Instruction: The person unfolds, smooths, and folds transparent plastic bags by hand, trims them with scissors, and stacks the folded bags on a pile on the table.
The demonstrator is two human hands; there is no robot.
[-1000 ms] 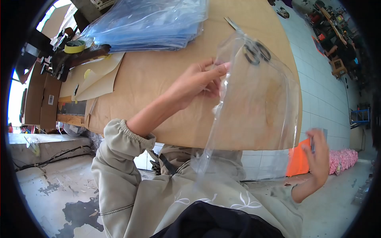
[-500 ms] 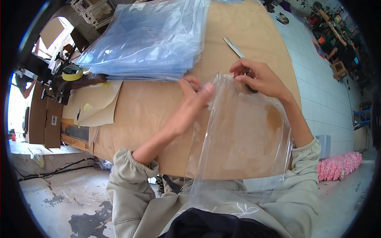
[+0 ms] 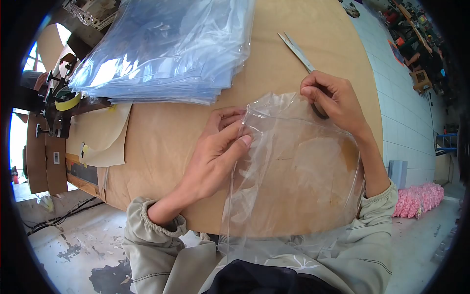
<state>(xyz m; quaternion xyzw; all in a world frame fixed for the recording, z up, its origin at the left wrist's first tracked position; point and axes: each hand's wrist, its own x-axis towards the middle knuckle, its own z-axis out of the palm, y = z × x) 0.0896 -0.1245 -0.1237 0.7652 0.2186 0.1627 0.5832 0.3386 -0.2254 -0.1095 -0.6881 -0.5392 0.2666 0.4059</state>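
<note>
Clear plastic sheet (image 3: 298, 188) is showing creases and glossy highlights, overhanging the desk (image 3: 161, 147); left hand (image 3: 210, 159) and right hand (image 3: 338, 100) are pinching its upper edge between fingers (image 3: 239, 147).

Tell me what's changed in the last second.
The right hand has come in from beyond the right edge of the table to the top of the clear plastic cover, over the handles of the scissors; its grip is unclear. The orange piece near it has left view. The left hand still holds the cover; scissors and plastic stack stay put.
</note>
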